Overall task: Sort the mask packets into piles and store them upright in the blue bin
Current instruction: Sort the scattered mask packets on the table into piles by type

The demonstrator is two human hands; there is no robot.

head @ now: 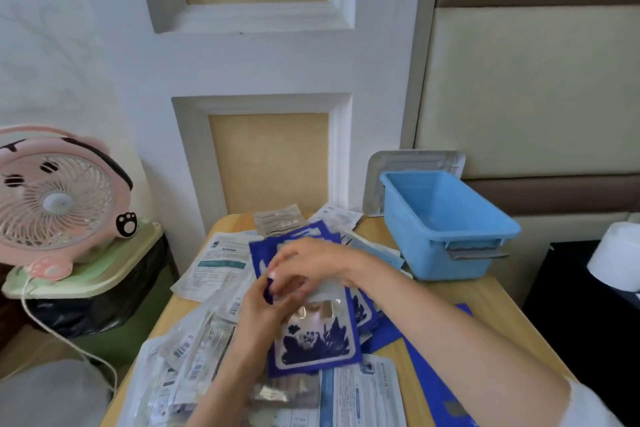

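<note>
Left hand (261, 308) and right hand (311, 263) both pinch top edge of blue mask packet (317, 343), atop other packets (197, 350) on tabletop (485, 298) near blue bin (433, 246); probably light, floppy, slick foil, so grip at edges/corners.

left hand (263, 310) beneath right hand (311, 263), fingers curled

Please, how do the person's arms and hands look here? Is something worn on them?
Both hands are bare: the left hand and the right hand show no glove, and no ring or watch can be seen. Both forearms are uncovered. Only a white sleeve shows on the right arm, near the elbow.
</note>
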